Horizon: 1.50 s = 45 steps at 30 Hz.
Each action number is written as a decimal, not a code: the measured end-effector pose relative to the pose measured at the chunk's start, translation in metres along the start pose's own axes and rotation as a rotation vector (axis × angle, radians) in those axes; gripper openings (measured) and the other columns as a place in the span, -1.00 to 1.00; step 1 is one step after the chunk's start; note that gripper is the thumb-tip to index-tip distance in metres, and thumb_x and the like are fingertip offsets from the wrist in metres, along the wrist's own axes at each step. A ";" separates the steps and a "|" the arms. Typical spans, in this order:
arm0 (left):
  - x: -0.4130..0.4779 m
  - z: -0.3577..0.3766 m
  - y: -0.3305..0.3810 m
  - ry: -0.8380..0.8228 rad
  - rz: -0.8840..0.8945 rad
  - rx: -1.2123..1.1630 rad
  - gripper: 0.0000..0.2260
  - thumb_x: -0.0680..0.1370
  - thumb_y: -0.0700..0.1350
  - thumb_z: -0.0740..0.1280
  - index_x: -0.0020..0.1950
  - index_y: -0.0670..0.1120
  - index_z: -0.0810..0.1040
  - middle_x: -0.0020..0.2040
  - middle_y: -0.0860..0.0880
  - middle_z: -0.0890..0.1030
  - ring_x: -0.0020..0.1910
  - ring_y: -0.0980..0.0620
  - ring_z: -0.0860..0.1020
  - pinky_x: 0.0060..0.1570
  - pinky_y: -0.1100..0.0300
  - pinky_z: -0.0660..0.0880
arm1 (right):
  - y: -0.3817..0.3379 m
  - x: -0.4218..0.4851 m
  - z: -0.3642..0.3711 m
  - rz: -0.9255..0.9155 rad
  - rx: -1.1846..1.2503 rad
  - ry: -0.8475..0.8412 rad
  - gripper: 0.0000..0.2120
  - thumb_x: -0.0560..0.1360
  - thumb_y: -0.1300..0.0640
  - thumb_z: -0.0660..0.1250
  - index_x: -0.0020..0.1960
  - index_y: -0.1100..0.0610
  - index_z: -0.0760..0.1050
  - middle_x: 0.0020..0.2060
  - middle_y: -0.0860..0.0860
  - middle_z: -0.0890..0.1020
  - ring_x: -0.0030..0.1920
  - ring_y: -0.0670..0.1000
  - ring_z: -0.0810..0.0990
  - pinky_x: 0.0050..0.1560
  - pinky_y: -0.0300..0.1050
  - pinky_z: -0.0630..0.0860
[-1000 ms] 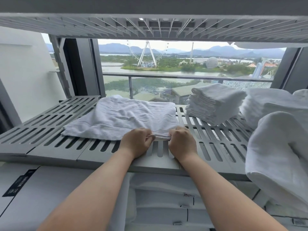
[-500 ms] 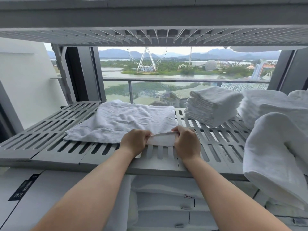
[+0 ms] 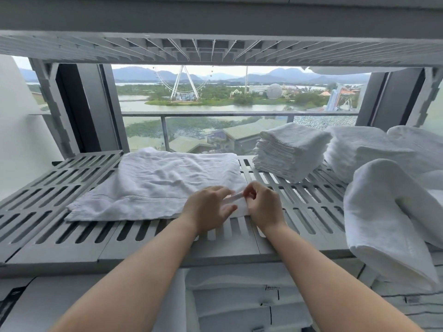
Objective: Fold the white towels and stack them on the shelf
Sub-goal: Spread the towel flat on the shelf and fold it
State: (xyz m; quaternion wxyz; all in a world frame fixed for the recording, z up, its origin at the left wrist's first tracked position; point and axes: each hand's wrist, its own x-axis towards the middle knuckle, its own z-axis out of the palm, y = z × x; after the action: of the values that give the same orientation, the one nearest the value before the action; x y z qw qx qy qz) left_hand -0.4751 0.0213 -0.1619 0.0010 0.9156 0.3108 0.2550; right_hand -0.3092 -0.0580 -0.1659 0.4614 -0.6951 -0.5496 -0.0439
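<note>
Head view: the right grip (image 3: 263,204) is pinching the near corner of the rumpled white cloth towel (image 3: 163,183). The left grip (image 3: 208,209), fingers loosely spread, is touching that corner.

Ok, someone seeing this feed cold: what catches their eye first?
The left hand and right hand meet at the near right corner of a white towel spread flat on the slatted grey shelf. Right of it stands a stack of folded towels, and a Ferris wheel shows through the window behind.

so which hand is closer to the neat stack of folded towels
Right. The right hand pinches the near corner of the flat towel, in front and just left of the stack; the left hand sits beside it, farther left.
</note>
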 end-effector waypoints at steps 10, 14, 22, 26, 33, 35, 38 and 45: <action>0.032 0.005 0.012 0.120 -0.401 -0.120 -0.77 0.61 -0.01 0.28 -0.03 -0.02 0.72 -0.08 -0.06 0.72 0.00 -0.13 0.64 -0.05 0.06 0.57 | -0.004 -0.014 -0.010 0.046 -0.202 -0.109 -0.83 0.44 0.18 0.26 -0.05 0.08 0.61 -0.01 0.02 0.55 0.07 0.03 0.50 0.02 -0.13 0.48; 0.040 0.004 0.011 0.212 -0.518 -0.203 -0.80 0.64 -0.08 0.25 0.11 -0.04 0.67 0.01 -0.11 0.71 0.08 -0.16 0.61 -0.01 0.06 0.53 | -0.002 -0.018 -0.014 0.006 -0.284 -0.342 -0.71 0.45 0.08 0.27 0.12 0.03 0.63 0.06 0.02 0.57 0.22 0.07 0.45 0.26 -0.12 0.40; 0.075 -0.065 0.015 0.674 -0.295 0.106 -0.83 0.67 0.00 0.26 0.07 -0.01 0.63 -0.11 -0.10 0.70 -0.20 -0.22 0.66 -0.27 0.07 0.46 | 0.003 -0.020 -0.010 -0.161 -0.308 -0.218 -0.79 0.62 0.08 0.25 0.09 0.09 0.65 0.02 0.02 0.62 0.12 0.07 0.53 0.11 -0.05 0.49; 0.038 -0.017 0.027 -0.020 -0.236 0.107 -0.83 0.65 0.01 0.27 0.10 0.09 0.67 0.04 0.03 0.71 0.00 -0.08 0.66 -0.03 0.10 0.57 | 0.000 -0.022 -0.016 -0.125 -0.262 -0.067 -0.81 0.65 0.07 0.14 0.06 0.09 0.52 -0.06 0.04 0.61 -0.04 0.11 0.57 -0.13 0.00 0.54; 0.017 -0.014 0.031 0.077 -0.271 -0.143 -0.87 0.58 -0.09 0.36 0.04 0.00 0.70 -0.08 0.03 0.72 -0.10 0.02 0.65 -0.06 0.12 0.58 | 0.001 -0.022 -0.016 -0.108 -0.108 -0.022 -0.81 0.62 0.09 0.23 0.07 0.12 0.58 -0.14 0.09 0.68 -0.13 0.12 0.62 -0.17 -0.06 0.43; 0.014 -0.012 0.037 0.031 -0.285 -0.188 -0.86 0.58 -0.13 0.33 0.04 0.00 0.68 -0.10 0.02 0.71 -0.10 0.01 0.65 -0.05 0.10 0.58 | 0.001 -0.022 -0.019 -0.102 -0.047 -0.019 -0.83 0.57 0.13 0.31 0.09 0.11 0.63 -0.14 0.06 0.71 -0.13 0.09 0.65 -0.12 -0.06 0.52; 0.008 -0.006 0.040 0.003 -0.327 -0.233 -0.82 0.62 -0.13 0.28 0.14 0.01 0.65 -0.01 -0.01 0.70 -0.03 -0.04 0.64 0.01 0.07 0.58 | 0.003 -0.021 -0.021 -0.022 0.036 -0.046 -0.81 0.51 0.18 0.36 0.10 0.10 0.65 -0.13 0.03 0.73 -0.10 0.06 0.68 -0.06 -0.08 0.56; 0.008 -0.001 0.047 0.107 -0.335 -0.129 -0.77 0.62 -0.12 0.26 0.14 0.04 0.69 0.05 0.02 0.69 0.04 -0.07 0.61 0.00 0.01 0.57 | 0.007 -0.015 -0.023 0.053 0.143 0.000 -0.91 0.53 0.10 0.41 0.00 0.06 0.66 -0.15 -0.08 0.60 -0.14 -0.05 0.59 -0.04 -0.18 0.47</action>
State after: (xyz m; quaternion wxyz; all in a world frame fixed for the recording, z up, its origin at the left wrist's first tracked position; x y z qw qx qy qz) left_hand -0.4434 -0.0121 -0.1497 0.0857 0.8341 0.4416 0.3191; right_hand -0.2992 -0.0845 -0.1650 0.5110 -0.6745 -0.5328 0.0077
